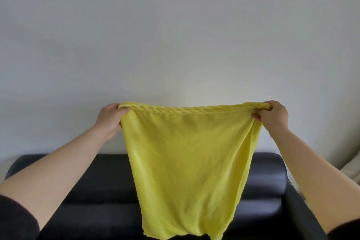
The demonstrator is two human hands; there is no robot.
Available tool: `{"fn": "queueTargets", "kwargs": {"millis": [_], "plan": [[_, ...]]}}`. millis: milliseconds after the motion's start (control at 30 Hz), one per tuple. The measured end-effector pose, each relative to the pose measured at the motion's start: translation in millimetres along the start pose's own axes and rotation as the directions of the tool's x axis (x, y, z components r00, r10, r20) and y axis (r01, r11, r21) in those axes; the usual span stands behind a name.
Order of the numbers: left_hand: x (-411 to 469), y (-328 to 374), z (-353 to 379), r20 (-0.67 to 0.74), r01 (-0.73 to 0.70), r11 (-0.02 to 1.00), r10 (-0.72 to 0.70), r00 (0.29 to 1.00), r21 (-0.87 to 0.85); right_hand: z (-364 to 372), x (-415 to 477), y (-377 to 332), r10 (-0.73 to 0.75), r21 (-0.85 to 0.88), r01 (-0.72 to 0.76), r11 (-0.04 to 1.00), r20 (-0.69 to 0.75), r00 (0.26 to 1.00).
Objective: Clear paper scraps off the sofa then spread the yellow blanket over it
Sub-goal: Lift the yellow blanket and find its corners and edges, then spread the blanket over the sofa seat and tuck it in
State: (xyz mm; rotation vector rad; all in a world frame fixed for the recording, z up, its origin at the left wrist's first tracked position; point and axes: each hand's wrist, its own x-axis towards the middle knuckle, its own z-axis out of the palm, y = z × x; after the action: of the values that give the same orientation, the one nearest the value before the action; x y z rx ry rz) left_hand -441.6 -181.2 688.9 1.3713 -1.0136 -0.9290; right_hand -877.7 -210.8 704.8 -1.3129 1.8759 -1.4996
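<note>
Left hand (111, 118): gripped the upper left corner of the yellow blanket (187, 161), fingers curled round the bunched top edge, thumb on the near side.
Right hand (272, 116): gripped the upper right corner, fingers wrapped over the gathered edge.
Yellow blanket: was held up in the air between both hands, top edge rolled and stretched across, the rest hanging down loose in front of the sofa's backrest, narrowing toward its lower hem.
Sofa (93, 187): dark, leather-like, stood against a pale wall (175, 35); its backrest and part of the seat showed behind the blanket.
Arms: were stretched forward, bare below dark sleeves.
</note>
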Motion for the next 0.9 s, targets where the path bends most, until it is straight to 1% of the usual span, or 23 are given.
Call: {"fn": "queueTargets", "kwargs": {"millis": [33,67,133,200,333,467,567,767,900], "plan": [[-7.7,-6.1,1.0,-0.038,0.029,0.997,-0.032,0.999,-0.070,0.6,0.1,2.2,0.009,0.006,-0.010,1.000,0.008,1.000],[-15.6,-13.7,0.9,-0.082,0.037,0.996,-0.043,0.996,-0.080,1.3,-0.8,5.6,0.019,0.009,-0.019,1.000,0.013,1.000],[-33.7,-26.3,1.1,-0.179,0.037,0.999,-0.038,0.983,-0.013,2.4,-3.6,13.8,0.028,0.023,-0.029,0.999,0.041,0.999],[-46.7,-34.6,-0.4,-0.226,0.021,0.999,-0.010,0.974,0.045,2.9,-7.7,20.6,0.032,0.031,-0.033,0.999,0.053,0.998],[-90.7,-48.2,-7.5,-0.295,-0.015,0.999,0.028,0.955,0.047,-0.8,-31.1,27.4,0.051,0.030,-0.054,0.998,0.100,0.994],[-139.0,-50.5,-24.5,-0.393,-0.090,0.994,0.109,0.913,0.065,-19.9,-70.4,28.6,0.020,0.019,-0.023,1.000,0.117,0.993],[-172.2,-50.8,-43.3,-0.424,-0.119,0.987,0.152,0.893,0.104,-35.1,-104.4,25.7,0.007,0.024,-0.010,1.000,0.119,0.993],[-261.7,-61.8,-100.5,-0.418,-0.140,0.983,0.176,0.891,0.116,-62.1,-197.8,18.6,-0.022,0.040,0.018,0.999,0.082,0.996],[-333.6,-70.6,-141.8,-0.431,-0.132,0.983,0.175,0.885,0.128,-73.0,-260.9,6.0,-0.044,-0.005,0.045,0.999,0.098,0.994]]}}
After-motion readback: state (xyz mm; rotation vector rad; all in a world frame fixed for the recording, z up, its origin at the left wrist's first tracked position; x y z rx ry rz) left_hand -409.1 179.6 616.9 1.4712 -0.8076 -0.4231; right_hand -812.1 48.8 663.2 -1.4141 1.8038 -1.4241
